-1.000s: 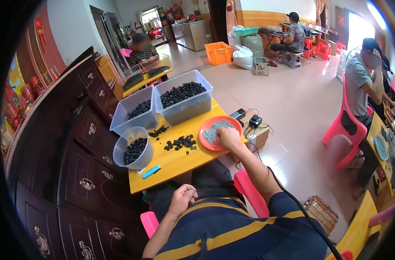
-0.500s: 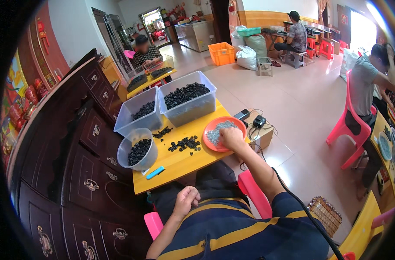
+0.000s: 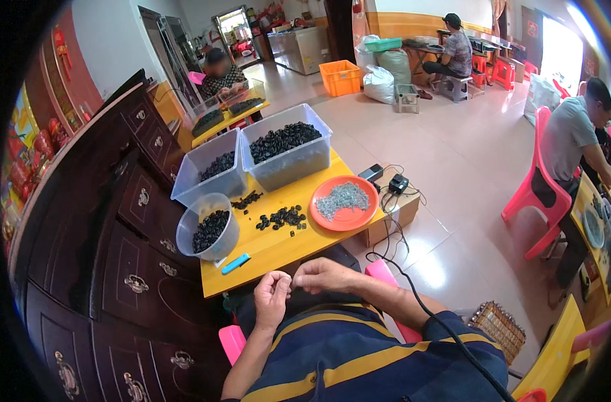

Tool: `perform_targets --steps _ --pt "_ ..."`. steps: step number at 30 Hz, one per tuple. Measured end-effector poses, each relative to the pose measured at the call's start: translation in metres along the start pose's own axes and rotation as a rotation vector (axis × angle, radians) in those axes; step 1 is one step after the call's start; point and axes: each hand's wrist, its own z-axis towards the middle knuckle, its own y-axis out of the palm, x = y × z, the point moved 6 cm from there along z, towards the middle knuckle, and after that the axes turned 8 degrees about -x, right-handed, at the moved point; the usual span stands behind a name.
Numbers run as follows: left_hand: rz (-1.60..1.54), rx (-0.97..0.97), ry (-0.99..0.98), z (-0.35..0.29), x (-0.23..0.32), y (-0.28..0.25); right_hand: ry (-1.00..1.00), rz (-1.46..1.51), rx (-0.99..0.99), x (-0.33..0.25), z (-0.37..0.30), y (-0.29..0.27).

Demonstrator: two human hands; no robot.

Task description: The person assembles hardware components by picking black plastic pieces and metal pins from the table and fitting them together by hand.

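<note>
My left hand [image 3: 272, 297] and my right hand [image 3: 322, 275] meet in front of my body, just off the near edge of the yellow table [image 3: 285, 256]. Both have their fingers pinched together, fingertips almost touching. Whatever lies between them is too small or hidden to make out. On the table's right side, an orange-red plate [image 3: 349, 224] carries a heap of small clear-grey pieces [image 3: 343, 198]. Left of it lies a loose pile of small black parts [image 3: 280, 218]. A bright blue, slim-handled tool [image 3: 236, 264] rests by the near left edge.
Two clear bins [image 3: 292, 171] and a round tub [image 3: 234, 234] of black parts stand on the table. A dark drawer cabinet [image 3: 124, 248] borders the left. Black devices with cables [image 3: 398, 182] sit on a carton at right. Several other people sit at tables around the room.
My right hand has left the plate of clear-grey pieces and come back to my left hand. My left hand has risen slightly to meet it. The person at right has lowered a raised arm.
</note>
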Motion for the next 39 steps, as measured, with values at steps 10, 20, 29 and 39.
perform_targets --steps 10,20,29,39 --pt "0.156 0.004 0.153 -0.006 -0.008 -0.002 0.092 0.269 -0.031 0.028 0.007 0.012" --pt "0.115 0.018 0.087 -0.007 -0.004 -0.003 0.135 0.426 0.028 0.038 0.008 0.012" --pt "0.24 -0.009 0.133 -0.006 0.003 -0.005 0.12 0.44 0.035 0.041 0.009 0.013" --pt "0.32 0.017 0.078 -0.008 -0.006 -0.009 0.155 0.391 0.047 0.044 0.01 0.019"
